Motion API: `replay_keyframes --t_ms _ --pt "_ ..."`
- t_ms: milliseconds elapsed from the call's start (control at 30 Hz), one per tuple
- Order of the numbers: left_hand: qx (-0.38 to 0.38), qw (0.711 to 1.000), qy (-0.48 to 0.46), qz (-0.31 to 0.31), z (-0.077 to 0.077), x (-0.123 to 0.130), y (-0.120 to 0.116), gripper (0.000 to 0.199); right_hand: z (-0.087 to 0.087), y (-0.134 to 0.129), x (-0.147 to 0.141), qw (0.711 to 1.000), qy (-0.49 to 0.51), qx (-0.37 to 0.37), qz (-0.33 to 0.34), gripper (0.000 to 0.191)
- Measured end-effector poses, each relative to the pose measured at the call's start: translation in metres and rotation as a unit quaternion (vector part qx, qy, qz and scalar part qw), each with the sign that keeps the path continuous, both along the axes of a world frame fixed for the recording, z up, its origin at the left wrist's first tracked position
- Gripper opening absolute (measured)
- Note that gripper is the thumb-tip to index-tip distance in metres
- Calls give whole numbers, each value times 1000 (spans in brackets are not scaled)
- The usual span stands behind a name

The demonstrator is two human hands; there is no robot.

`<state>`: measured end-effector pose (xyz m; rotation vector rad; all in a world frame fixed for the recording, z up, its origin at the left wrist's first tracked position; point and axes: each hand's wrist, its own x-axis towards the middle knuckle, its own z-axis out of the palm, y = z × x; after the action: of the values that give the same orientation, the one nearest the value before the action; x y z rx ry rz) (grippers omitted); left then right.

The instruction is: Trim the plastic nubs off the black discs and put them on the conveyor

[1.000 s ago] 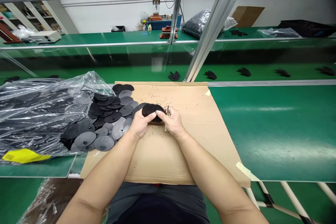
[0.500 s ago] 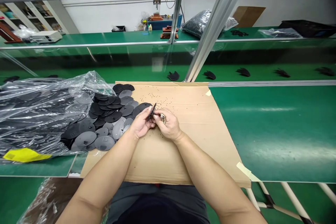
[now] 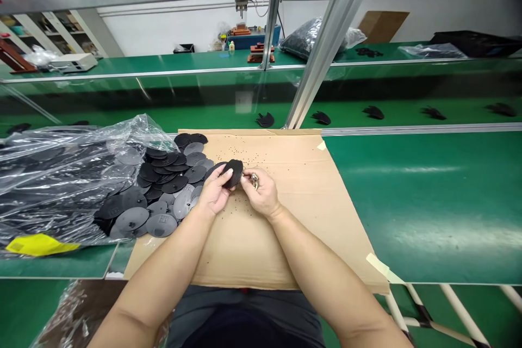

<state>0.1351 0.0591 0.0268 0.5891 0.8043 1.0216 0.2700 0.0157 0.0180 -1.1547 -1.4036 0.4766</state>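
Held up clear of the sheet: matte black round plastic disc (image 3: 233, 173), tilted steeply, almost edge-on, just left of the sheet's centre. Gripped in left bare hand (image 3: 216, 190), thumb + fingers closed around it, pinching near the rim. Just beside it, right bare hand (image 3: 261, 193), fingertips pressed together on small shiny brass-coloured metal part (image 3: 254, 180). Exact shape too small to tell; contact w/ disc also can't be told from this view.

Underneath: flat tan corrugated cardboard sheet (image 3: 285, 239), on long green work bench (image 3: 428, 201). Scattered across the cardboard: tiny black granules (image 3: 240, 149), thickest ahead of the hands, some below them. Left of hands: overlapping heap of round black plastic discs (image 3: 163, 185), partly on the cardboard, next to crumpled clear plastic bag (image 3: 61, 174) holding more discs. Bright yellow label (image 3: 41, 245) at the bag's front edge.

Risks: narrow hold near rim + smooth plastic = possible slip, disc dropping into heap or onto cardboard. Metal part also easy to lose from such a small pinch; if pointed, possible finger prick on a slip. Careless forearm or hand sweep = granules rolling off onto bench, or heap sliding. Slick bag film = further discs liable to slide out if nudged.
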Motion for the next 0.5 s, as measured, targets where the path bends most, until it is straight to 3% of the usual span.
replay_keyframes --t_ms 133,200,267,333,400,433,500 --pt "7 994 67 87 9 1 20 39 -5 8 5 989 129 -52 -38 22" --pt "69 982 131 119 18 2 42 40 -6 13 8 985 158 -48 -59 22" --pt "166 945 241 145 32 0 72 41 -6 15 10 983 168 -41 -68 21" --pt "273 856 397 186 47 -4 108 37 -6 16 10 983 165 -34 -69 19" --pt "360 727 546 210 62 -9 143 34 -6 16 9 985 159 -29 -65 18" --pt "390 668 599 206 67 -10 159 34 -5 16 9 985 156 -29 -61 17" --pt "409 592 678 149 72 -6 185 44 -5 16 8 986 154 -31 -61 17"
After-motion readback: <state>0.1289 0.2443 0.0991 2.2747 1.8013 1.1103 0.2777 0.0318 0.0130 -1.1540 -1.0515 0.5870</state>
